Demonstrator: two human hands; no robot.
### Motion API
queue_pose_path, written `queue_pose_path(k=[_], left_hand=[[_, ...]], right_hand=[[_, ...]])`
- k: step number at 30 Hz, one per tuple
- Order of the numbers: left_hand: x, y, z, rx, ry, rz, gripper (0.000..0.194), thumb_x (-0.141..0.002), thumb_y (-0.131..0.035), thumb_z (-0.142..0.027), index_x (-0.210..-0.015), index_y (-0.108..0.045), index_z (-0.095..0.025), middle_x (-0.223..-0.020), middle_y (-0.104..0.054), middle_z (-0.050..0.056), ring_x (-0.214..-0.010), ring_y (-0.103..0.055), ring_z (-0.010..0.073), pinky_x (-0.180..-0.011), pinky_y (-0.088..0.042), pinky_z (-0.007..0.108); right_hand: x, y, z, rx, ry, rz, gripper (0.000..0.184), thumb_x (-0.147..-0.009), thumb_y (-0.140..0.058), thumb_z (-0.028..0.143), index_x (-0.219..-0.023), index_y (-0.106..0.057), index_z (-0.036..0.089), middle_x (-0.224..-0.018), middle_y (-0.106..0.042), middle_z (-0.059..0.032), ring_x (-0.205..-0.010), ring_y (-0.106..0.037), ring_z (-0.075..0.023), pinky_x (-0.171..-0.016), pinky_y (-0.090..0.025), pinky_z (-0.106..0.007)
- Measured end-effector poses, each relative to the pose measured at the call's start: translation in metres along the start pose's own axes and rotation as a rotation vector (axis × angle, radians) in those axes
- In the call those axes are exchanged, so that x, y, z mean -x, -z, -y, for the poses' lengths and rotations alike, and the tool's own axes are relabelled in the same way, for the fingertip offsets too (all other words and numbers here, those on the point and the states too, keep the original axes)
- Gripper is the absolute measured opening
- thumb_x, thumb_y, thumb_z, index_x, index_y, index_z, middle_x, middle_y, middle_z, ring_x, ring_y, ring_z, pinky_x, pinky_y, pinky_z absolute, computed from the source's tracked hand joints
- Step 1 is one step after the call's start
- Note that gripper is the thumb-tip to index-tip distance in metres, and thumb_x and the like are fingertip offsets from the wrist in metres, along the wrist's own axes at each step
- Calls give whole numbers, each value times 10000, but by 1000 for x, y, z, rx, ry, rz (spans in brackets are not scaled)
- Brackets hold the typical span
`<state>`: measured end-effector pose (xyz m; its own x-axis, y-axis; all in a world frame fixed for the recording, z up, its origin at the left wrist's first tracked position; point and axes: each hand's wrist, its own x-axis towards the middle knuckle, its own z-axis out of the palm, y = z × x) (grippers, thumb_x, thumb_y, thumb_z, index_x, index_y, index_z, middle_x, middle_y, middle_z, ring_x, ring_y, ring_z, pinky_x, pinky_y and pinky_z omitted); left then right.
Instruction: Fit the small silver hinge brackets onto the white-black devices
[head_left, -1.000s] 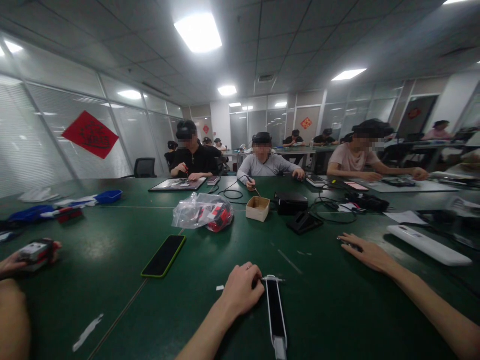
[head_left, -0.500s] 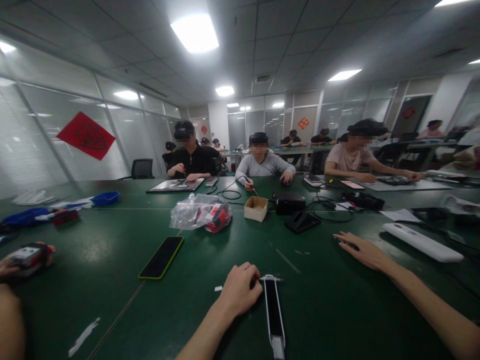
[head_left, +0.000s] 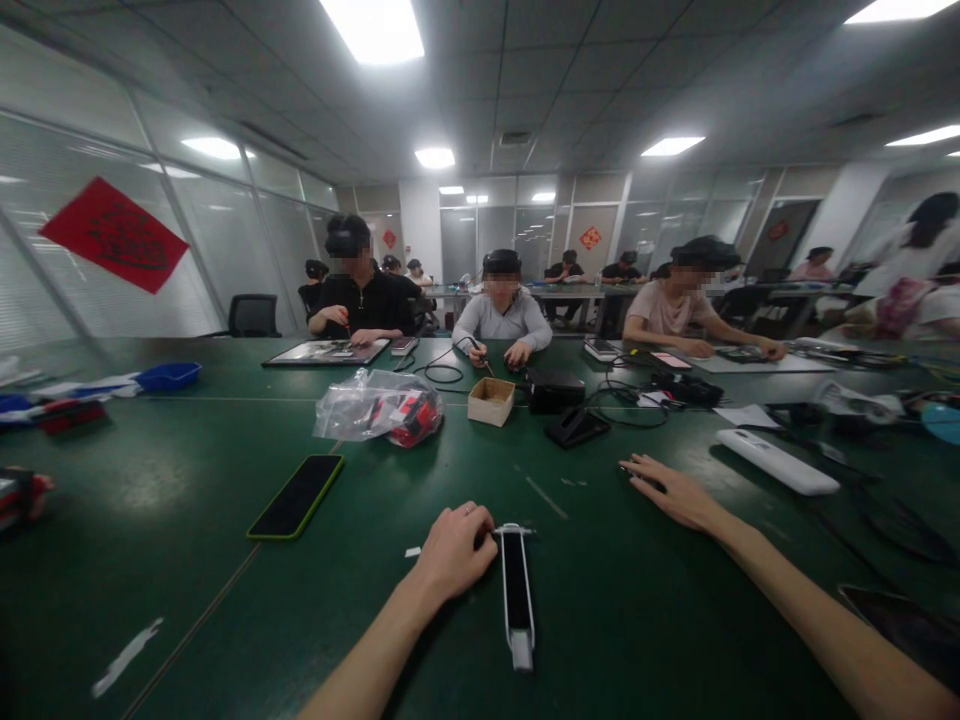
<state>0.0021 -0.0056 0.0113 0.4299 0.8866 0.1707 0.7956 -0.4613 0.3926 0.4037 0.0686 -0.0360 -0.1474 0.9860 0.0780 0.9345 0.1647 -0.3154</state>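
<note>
My left hand [head_left: 459, 545] rests on the green table with its fingers curled. Its thumb and fingertips close on the thin crossbar at the far end of a narrow strip-shaped device [head_left: 517, 580], black in the middle with a white frame. The device lies flat and points toward me, its white block end nearest. Off to the right, my right hand [head_left: 671, 490] lies low over the table, fingers stretched forward. A small dark thing shows at its fingertips; the hand partly hides it, and its kind cannot be made out.
A green-edged phone [head_left: 298, 497] lies to the left. Beyond are a clear plastic bag [head_left: 367, 405] with red parts, a small open box [head_left: 491, 402] and a black stand [head_left: 576, 427]. A long white case [head_left: 776, 461] and cables lie right. Co-workers sit across the table [head_left: 225, 640].
The view has shifted, so most things sit further left and slightly higher. Both hands keep their places beside the same things. At the left edge, another person's hand has mostly left the view.
</note>
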Motion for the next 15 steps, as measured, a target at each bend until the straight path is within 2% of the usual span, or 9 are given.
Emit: queue_pose_path(k=[8,15], left_hand=[[1,-1,1,-2,-20,-15,128,-810,-468,-184,-845,-592,-188,-848,-608,15,-777,-555,155,-717,-394,269],[1,-1,3,14,-28,-16,151,-814,-456,-195,-860,-600,-189,-852,-613,19,-785,-560,159,-726,-396,272]], right_hand=[[34,-4,71,-88,130,95,539,-894,-308,578,-1368,-392,335,-1501,-246,11,-1373,-213,-251,-1101,-235,-496],[63,-8,120,-155,189,164,517,-889,-345,571,-1362,-389,369,-1503,-233,39,-1374,-206,-267,-1102,-230,-507]])
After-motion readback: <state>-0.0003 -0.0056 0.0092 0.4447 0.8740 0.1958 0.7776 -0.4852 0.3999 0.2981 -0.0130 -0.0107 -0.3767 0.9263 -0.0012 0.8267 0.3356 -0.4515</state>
